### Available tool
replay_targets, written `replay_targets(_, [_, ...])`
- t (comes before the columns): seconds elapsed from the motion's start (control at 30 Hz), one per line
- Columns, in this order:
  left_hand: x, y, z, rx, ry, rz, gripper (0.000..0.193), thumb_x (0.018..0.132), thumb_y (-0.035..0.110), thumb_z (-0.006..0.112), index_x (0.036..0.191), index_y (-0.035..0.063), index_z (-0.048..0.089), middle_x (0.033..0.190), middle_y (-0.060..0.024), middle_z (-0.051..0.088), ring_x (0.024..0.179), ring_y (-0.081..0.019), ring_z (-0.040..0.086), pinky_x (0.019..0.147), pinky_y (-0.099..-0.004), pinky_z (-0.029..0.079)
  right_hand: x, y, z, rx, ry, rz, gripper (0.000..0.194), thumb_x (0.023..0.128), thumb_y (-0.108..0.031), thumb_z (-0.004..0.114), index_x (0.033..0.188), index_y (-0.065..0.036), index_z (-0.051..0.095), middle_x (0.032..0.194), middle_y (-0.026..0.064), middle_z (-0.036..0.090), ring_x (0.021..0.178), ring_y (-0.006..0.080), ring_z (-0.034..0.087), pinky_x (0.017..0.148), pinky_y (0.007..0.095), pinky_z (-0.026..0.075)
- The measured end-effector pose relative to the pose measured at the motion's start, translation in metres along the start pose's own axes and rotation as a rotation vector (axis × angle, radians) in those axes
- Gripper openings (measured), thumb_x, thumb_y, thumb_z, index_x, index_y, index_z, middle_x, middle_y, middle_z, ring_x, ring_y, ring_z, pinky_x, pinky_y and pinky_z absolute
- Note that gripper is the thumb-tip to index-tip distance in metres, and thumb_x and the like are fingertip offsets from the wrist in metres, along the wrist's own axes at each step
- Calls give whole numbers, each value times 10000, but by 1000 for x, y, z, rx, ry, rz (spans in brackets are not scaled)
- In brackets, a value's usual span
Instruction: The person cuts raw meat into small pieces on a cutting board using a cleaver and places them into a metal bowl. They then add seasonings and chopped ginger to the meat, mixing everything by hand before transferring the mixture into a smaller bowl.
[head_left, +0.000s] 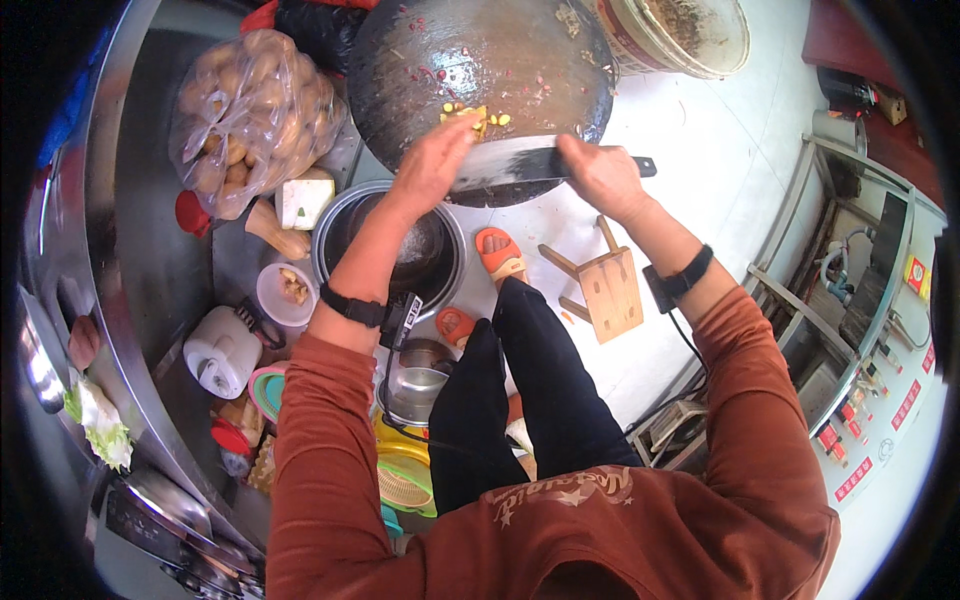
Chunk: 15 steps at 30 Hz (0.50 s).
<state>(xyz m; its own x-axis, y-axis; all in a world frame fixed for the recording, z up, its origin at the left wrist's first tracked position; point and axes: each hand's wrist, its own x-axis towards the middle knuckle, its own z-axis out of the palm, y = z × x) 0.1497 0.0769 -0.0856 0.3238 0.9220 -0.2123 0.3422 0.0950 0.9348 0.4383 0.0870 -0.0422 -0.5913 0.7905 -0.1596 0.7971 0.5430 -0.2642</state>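
Observation:
A round wooden chopping block (517, 82) with a wet, dark surface stands before me. My right hand (606, 176) grips the black handle of a cleaver (499, 159), whose broad blade points left over the block's near edge. At the blade's far end is my left hand (433, 166), fingers stretched forward beside a small heap of chopped yellow-green vegetable (480, 118). Whether those fingers pinch anything is hidden. Small red bits are scattered over the block.
Left of the block are a plastic bag of potatoes (255, 105), a large metal pot (324, 247), a bowl (264, 292) and a white jug (221, 349). A small wooden stool (611, 292) lies on the floor at right. A bucket (675, 45) stands beyond the block.

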Motion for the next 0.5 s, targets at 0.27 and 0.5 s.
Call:
replay_targets(0.27, [9, -13, 30, 562, 440, -28, 739, 657, 109, 859, 1316, 48, 528, 1271, -150, 436, 1118, -346, 507, 971, -427, 457, 37, 37, 47, 161, 294, 385, 391, 857, -166, 671, 1160, -34, 461, 1075, 244, 591, 971, 409, 620, 763, 496, 530])
replay_targets(0.5, [24, -10, 33, 517, 374, -35, 666, 639, -17, 832, 1229, 73, 537, 1212, -161, 437, 1102, -366, 515, 938, -433, 471, 64, -16, 48, 194, 216, 313, 574, 805, -185, 750, 1280, -23, 473, 1175, 209, 501, 1043, 421, 580, 894, 460, 500])
